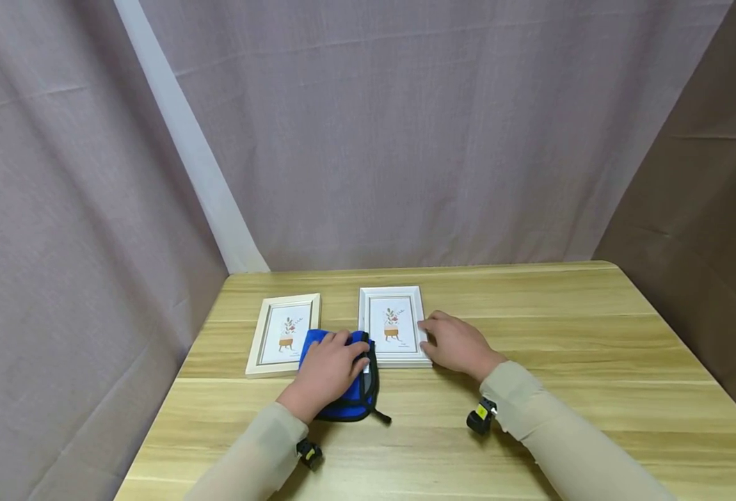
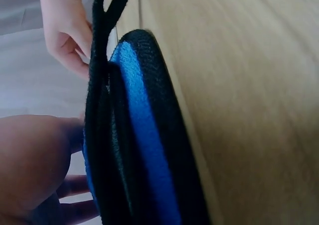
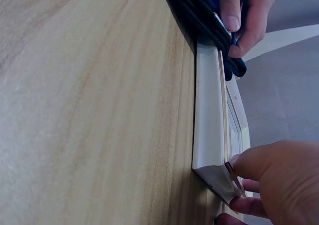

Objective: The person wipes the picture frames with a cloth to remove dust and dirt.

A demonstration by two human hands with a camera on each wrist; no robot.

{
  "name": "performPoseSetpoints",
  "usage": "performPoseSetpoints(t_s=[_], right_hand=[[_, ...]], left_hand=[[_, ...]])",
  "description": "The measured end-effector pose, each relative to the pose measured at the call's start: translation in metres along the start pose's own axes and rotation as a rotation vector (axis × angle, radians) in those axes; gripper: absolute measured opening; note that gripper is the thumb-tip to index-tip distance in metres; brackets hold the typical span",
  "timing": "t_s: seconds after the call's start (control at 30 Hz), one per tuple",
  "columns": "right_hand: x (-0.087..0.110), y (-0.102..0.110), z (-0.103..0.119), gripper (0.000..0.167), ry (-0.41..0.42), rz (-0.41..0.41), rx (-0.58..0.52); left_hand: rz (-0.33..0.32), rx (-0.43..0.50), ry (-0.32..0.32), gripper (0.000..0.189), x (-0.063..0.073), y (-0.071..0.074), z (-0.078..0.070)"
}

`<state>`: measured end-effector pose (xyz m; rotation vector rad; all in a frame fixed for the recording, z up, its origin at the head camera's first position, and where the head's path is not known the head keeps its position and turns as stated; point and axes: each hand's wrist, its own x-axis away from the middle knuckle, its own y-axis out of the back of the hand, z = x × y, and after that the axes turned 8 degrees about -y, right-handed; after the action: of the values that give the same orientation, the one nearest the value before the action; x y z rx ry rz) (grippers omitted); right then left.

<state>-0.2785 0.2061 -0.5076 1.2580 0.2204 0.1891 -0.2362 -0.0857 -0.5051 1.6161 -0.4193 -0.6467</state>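
A folded blue cloth with black edging [image 1: 347, 412] lies between two picture frames, overlapping the near corners of both. My left hand [image 1: 330, 369] lies over the cloth and holds it, thumb and fingertips at its right edge. In the right wrist view, the left hand's fingers [image 3: 232, 21] pinch the dark edging. A white picture frame [image 1: 395, 362] with a potted-plant print lies flat to the right of the cloth. My right hand [image 1: 462, 344] grips its right side; in the right wrist view, the thumb is on the front and the fingers around the outer edge.
A cream picture frame [image 1: 257, 348] with a similar print lies to the left, partly under the cloth. All rests on a wood-grain table [image 1: 562, 327]. A curtain [image 1: 405, 139] hangs behind the far edge. A black loop [image 2: 102, 26] extends from the cloth.
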Motion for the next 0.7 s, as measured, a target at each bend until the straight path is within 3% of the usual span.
performPoseSetpoints(t_s=[0.2,0.7], right_hand=[[-0.002,-0.003,-0.001,0.047,0.003,0.002,-0.001],[-0.005,0.002,0.001,0.047,-0.001,0.029,0.009]], left_hand=[[-0.068,0.012,-0.050,0.025,-0.004,-0.003,0.001],[-0.107,0.068,-0.055,0.024,-0.012,-0.005,0.008]])
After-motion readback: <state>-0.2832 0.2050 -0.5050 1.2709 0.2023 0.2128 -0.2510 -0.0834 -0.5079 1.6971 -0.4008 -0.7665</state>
